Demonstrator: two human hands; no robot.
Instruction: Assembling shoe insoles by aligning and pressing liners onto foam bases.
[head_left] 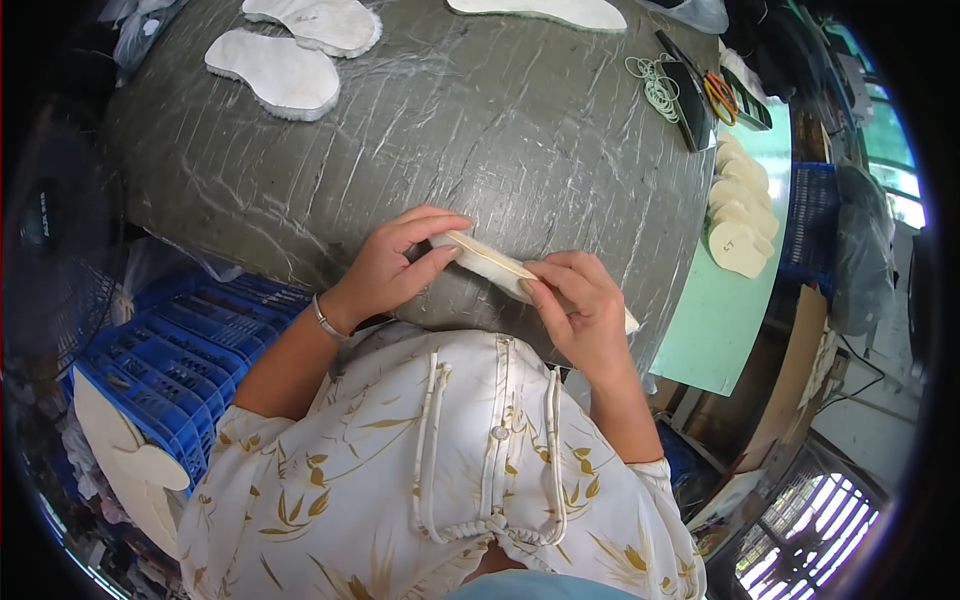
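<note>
A fluffy white insole (pixel 490 262) is held edge-on between my two hands, just above the near edge of the dark table (pixel 400 150). At its left end, my left hand (pixel 405 255) pinches it between thumb and fingers. My right hand (pixel 580 300) grips it further right, thumb on the near fleecy side and fingers over the far side. A pale seam runs along the edge facing up. Part of the insole is hidden behind my right hand, and its other tip shows beyond that wrist.
Fleece-edged insoles (pixel 275 75) lie at the far left, another (pixel 545 10) at the far middle. Scissors with orange handles (pixel 719 97), a dark case (pixel 690 105) and pale cord (pixel 655 90) sit far right. Cream sole pieces (pixel 738 248) rest on a green board (pixel 715 335). Blue crates (pixel 165 370) stand left.
</note>
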